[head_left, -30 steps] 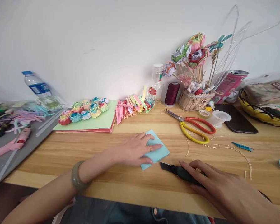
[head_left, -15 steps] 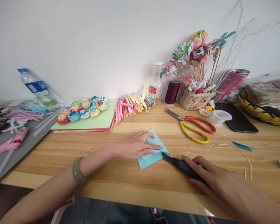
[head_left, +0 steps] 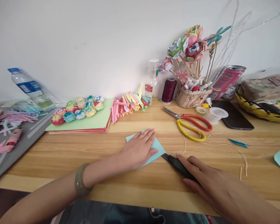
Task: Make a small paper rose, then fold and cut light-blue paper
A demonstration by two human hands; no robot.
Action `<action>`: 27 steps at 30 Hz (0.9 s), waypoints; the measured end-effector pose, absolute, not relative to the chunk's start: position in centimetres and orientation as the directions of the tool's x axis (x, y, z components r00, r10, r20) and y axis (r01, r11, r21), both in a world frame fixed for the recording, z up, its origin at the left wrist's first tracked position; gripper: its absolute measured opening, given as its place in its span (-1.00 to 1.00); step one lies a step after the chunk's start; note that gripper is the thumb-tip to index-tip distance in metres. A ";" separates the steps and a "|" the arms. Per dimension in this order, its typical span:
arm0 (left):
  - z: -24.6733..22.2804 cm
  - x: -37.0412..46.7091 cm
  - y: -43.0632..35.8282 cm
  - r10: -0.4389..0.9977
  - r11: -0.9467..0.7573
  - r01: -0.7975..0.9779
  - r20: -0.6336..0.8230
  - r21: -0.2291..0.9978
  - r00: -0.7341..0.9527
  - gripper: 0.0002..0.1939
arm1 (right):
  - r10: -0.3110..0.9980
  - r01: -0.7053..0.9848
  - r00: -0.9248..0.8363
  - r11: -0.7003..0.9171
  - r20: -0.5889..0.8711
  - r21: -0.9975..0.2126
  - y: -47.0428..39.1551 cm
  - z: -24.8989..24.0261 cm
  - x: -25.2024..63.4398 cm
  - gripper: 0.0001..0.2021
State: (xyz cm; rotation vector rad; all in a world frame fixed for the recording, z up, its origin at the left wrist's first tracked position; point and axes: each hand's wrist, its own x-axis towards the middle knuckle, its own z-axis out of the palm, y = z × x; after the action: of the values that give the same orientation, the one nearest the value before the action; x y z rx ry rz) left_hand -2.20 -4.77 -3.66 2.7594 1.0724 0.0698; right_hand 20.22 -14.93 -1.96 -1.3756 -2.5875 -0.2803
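Observation:
A light blue sheet of paper lies on the wooden table, partly hidden under my left hand. That hand presses down flat, fingers stretched over the paper and thumb near its right side. My right hand grips a utility knife with a dark handle. Its blade touches the right corner of the paper, and whether the tip is beneath the sheet I cannot tell.
Behind the hands lie scissors, loose string and a white spool. Further back are folded paper strips, paper flowers on a green sheet, purple thread and a basket. A phone lies right.
The folded blue paper now lies more spread out to the left. My left hand went from a pointing finger to a flat palm on it. The knife stays at the right corner.

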 end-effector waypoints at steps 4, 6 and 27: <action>-4.5 -2.4 -5.0 0.667 -0.729 0.665 -0.055 0.163 0.743 -0.34 | 0.789 0.819 -0.568 0.570 0.234 0.068 -14.9 -2.0 20.0 -0.60; -4.6 -2.5 -5.0 0.666 -0.730 0.664 -0.051 0.160 0.744 -0.35 | 0.803 0.828 -0.557 0.555 0.212 0.077 -15.1 -2.4 20.0 -0.59; -4.4 -2.2 -5.4 0.752 -0.647 0.756 -0.081 0.098 0.654 -0.27 | 0.794 0.812 -0.580 0.545 0.184 0.210 -13.9 -2.6 20.2 -0.45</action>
State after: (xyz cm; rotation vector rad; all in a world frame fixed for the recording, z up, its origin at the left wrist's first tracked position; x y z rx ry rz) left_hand -2.16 -5.38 -4.35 2.7434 1.2566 -0.0495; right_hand 20.23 -13.91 -2.60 -1.4063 -2.7018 -0.4214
